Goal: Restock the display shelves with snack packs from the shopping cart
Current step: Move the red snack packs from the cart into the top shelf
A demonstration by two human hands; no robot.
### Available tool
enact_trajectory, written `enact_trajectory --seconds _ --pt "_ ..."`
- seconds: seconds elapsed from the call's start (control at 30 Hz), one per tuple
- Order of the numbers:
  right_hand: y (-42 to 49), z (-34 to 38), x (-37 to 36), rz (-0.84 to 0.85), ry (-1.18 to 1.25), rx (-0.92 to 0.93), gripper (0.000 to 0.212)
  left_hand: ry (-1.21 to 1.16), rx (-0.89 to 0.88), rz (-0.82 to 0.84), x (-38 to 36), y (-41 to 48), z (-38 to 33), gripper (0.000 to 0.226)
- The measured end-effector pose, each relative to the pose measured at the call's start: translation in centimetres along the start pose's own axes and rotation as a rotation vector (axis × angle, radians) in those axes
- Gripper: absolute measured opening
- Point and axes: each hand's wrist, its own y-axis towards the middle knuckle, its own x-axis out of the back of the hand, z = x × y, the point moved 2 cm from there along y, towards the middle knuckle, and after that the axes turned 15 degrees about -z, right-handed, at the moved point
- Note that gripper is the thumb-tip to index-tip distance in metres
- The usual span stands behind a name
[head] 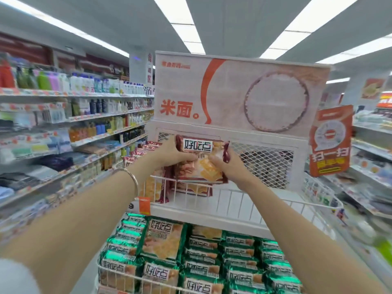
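Glossy red rectangular snack pack (198,146) pinched at both ends by left hand (169,156) and right hand (229,169)

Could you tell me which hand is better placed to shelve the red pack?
Probably the right hand: it grips the red plastic snack pack nearest the bare stretch of the white wire shelf; the left hand is above standing red packs.

1. Long fluorescent light strips (183,28) ran across the pale ceiling (127,22).
2. Aisle shelving (95,116) on the left carried rows of bottles (84,83).
3. A white pillar (137,68) stood at the aisle's far end.
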Motion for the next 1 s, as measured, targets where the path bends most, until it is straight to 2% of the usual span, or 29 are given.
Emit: enact_trajectory --seconds 0.1,0.2,0.23,0.3,0.4,0.47,0.53,0.6,0.67,0.7,0.8,0.87,0.93,1.0 --pt "0.7 -2.3 -0.4 0.057 0.022 -0.126 0.044 0.066 -0.007 0.024 -0.3 1.2 1.2 0.078" --pt "1.2 -2.6 -0.1 0.052 -0.037 -0.129 0.069 0.143 -0.052 0.039 -0.2 2.3 2.0 0.114" --pt "1.2 -2.7 0.1 0.056 -0.052 -0.136 0.076 0.168 -0.056 0.068 -0.1 2.5 2.1 0.119" --pt "0.9 -2.7 0.0 0.117 -0.136 -0.119 0.084 0.264 -0.043 0.151 0.3 2.5 2.7 0.121" --pt "0.2 -2.9 -0.9 0.255 -0.34 -0.094 0.101 0.575 -0.014 0.282 0.5 2.0 4.0 0.115" --pt "0.4 -3.1 -1.0 0.314 -0.378 -0.127 0.112 0.54 -0.003 0.301 0.7 2.0 4.2 0.105" --pt "0.8 -2.7 -0.7 0.323 -0.308 -0.25 0.104 0.365 0.039 0.329 1.1 2.1 3.9 0.1" --pt "1.1 -2.7 -0.9 0.236 -0.255 -0.303 0.077 0.284 0.054 0.328 1.1 2.2 3.9 0.094" --pt "1.0 -3.0 -2.0 0.28 -0.309 -0.284 0.057 0.486 -0.028 0.32 0.7 2.4 4.7 0.076" --pt "0.8 -3.0 -2.5 0.333 -0.368 -0.27 0.055 0.636 -0.076 0.321 0.5 2.5 5.1 0.068" --pt "1.7 -2.2 -2.8 0.452 -0.553 -0.247 0.068 0.837 -0.18 0.361 0.5 3.1 5.0 0.06" --pt "2.8 -1.2 -2.8 0.369 -0.708 -0.072 0.074 0.941 -0.236 0.339 0.9 3.3 4.7 0.06" --pt "3.1 -0.5 -3.9 0.285 -0.796 0.082 0.067 1.036 -0.297 0.364 0.9 3.1 5.2 0.059" --pt "2.1 -0.1 -5.6 0.382 -0.932 0.182 0.054 1.031 -0.309 0.4 0.8 2.8 6.3 0.064"
